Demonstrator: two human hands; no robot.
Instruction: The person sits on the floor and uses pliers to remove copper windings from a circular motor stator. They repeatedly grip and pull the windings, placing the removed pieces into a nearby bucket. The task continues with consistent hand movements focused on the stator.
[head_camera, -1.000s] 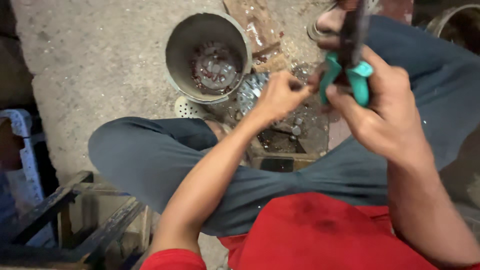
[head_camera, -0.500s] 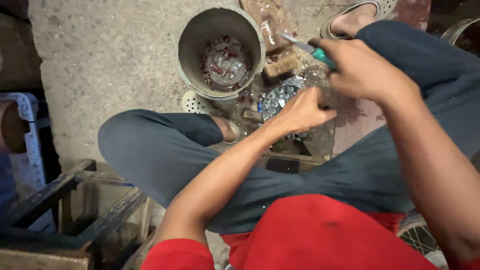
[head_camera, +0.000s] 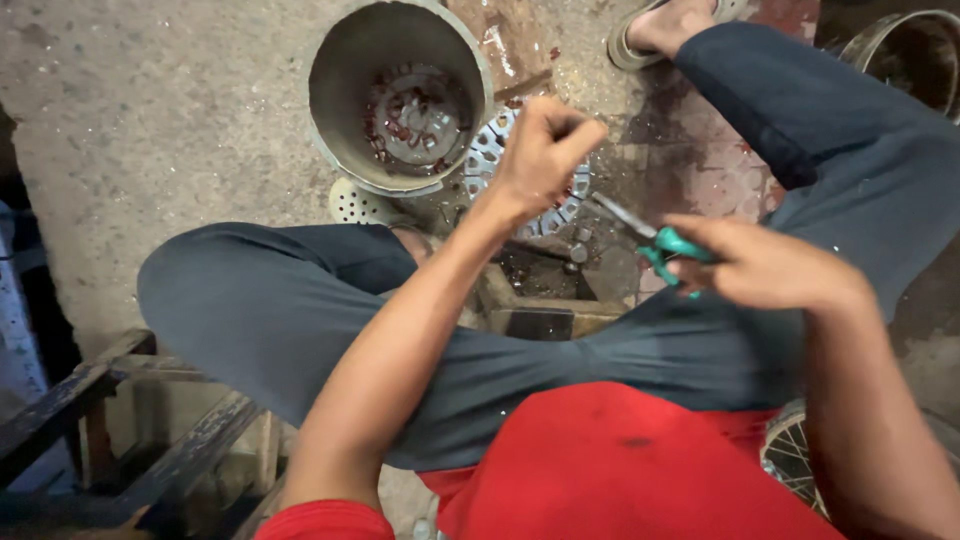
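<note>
My left hand is closed in a fist just above a round slotted metal disc that lies on the floor between my legs. Nothing shows inside the fist. My right hand hovers over my right thigh and grips teal-handled pliers. The plier jaws point up and left toward the disc without touching it. Just beyond the disc, a grey metal bucket holds several small reddish metal pieces.
A perforated round plate lies by the bucket's base. A wooden block sits under my crossed legs. Top centre is a sandalled foot, top right another round container. A dark metal frame stands at left, a spoked wheel at bottom right.
My right hand has brought the pliers down from near the bucket to above my right thigh. My left hand has lifted off the disc and closed into a fist.
</note>
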